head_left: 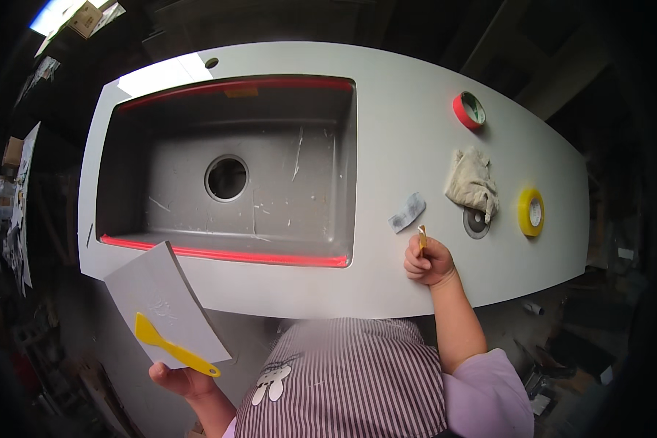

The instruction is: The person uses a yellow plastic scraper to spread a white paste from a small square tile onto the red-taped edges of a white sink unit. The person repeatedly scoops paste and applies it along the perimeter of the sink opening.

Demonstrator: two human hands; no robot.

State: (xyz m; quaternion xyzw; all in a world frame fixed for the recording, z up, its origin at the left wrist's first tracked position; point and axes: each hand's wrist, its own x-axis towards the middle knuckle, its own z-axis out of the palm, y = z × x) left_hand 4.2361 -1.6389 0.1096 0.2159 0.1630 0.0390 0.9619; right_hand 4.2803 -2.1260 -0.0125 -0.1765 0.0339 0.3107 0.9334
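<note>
My left hand (185, 382) grips the near corner of a white rectangular board (190, 306), thumb at its edge and the other fingers hidden below. A yellow plastic scraper (174, 349) lies on the board beside a smear of whitish paste (162, 308). Over the front part of the white countertop (394, 292), my right hand (432, 264) is closed around a small, flat yellow-brown piece (422, 238) with some white at its tip. Just beyond that hand lies a short grey, worn-looking strip (407, 212). The board's far corner overlaps the countertop's front edge.
A grey sink (190, 157) with red tape (233, 255) along its front and back rims is set into the countertop. To the right are a red tape roll (469, 111), a crumpled whitish cloth (472, 181) partly over a grey disc (477, 226), and a yellow tape roll (531, 212).
</note>
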